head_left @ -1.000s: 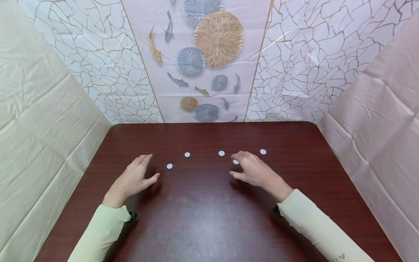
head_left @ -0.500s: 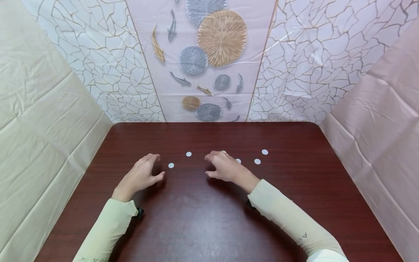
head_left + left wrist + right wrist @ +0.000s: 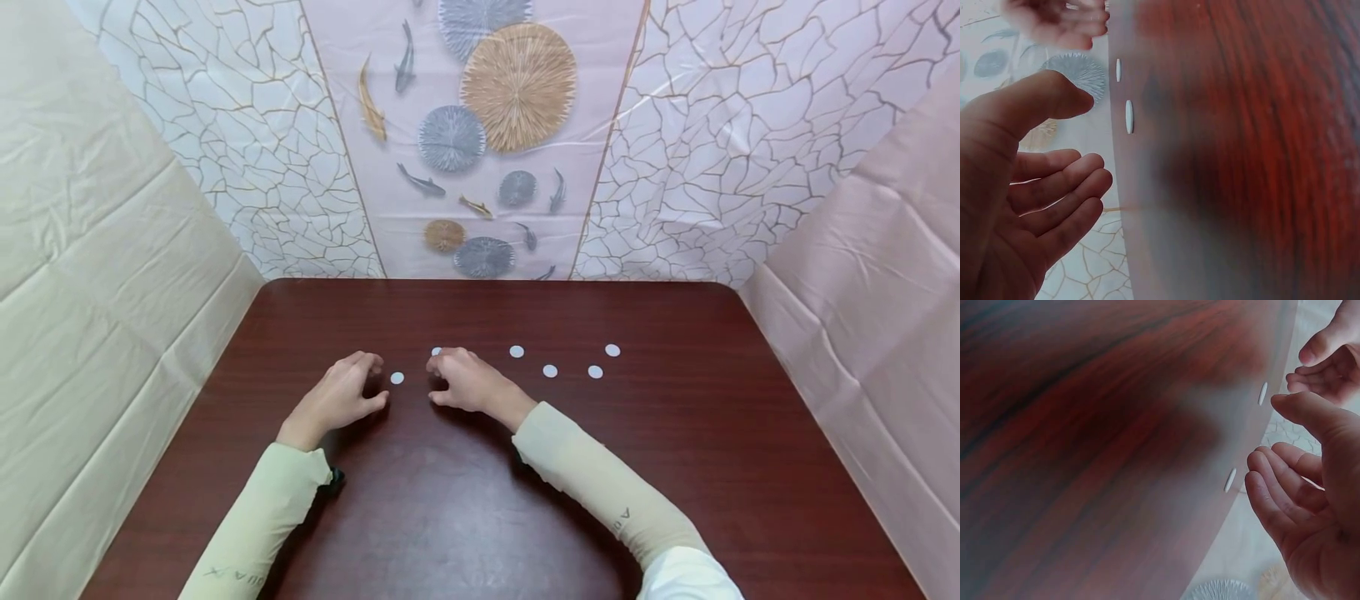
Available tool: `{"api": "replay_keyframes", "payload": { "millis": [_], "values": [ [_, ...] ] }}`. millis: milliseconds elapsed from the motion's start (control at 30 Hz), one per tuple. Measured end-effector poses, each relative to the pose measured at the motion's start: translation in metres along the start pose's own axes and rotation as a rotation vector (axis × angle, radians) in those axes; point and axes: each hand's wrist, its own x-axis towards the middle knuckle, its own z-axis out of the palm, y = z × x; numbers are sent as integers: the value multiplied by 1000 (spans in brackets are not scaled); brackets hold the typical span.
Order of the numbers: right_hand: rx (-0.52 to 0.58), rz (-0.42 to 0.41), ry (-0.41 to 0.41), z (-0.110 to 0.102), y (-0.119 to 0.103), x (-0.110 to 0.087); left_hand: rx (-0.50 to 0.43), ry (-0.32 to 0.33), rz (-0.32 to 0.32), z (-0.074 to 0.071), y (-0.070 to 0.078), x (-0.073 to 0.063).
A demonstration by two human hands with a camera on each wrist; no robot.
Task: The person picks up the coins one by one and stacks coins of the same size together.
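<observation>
Small flat white discs lie on the dark red table. My left hand [image 3: 337,396] hovers just left of one white disc [image 3: 397,378], its fingers loosely bent and nothing in them. On the other side of that disc is my right hand [image 3: 472,383], also relaxed and holding nothing. It partly covers a second white disc [image 3: 437,352] in the head view. From the left wrist, two thin white discs [image 3: 1129,117] show beyond my left fingertips [image 3: 1100,181]. The right wrist view has a white disc [image 3: 1230,480] close to my right fingers [image 3: 1263,487].
Farther right on the table [image 3: 465,500] lie more discs: one white disc [image 3: 517,352], another white disc [image 3: 550,371], and a pair at the right end [image 3: 596,372]. A patterned cloth [image 3: 480,150] hangs behind the far edge; plain cloth walls [image 3: 862,275] flank both sides.
My right hand has swept left past several discs, uncovering those on the right, and now nears my left hand. The left hand has shifted slightly right. The head view has turned a little.
</observation>
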Motion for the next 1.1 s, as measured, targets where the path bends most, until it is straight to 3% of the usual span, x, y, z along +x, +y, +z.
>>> {"api": "replay_keyframes", "payload": {
  "millis": [467,767,1100],
  "values": [
    [-34,74,-37,16,-15,40,-32,-52,-4,10,-4,15],
    [-10,109,-69,22,-16,50,-47,-100,-6,14,-6,20],
    [3,102,-85,23,-18,59,-62,-106,-16,15,-10,24]
  ]
}}
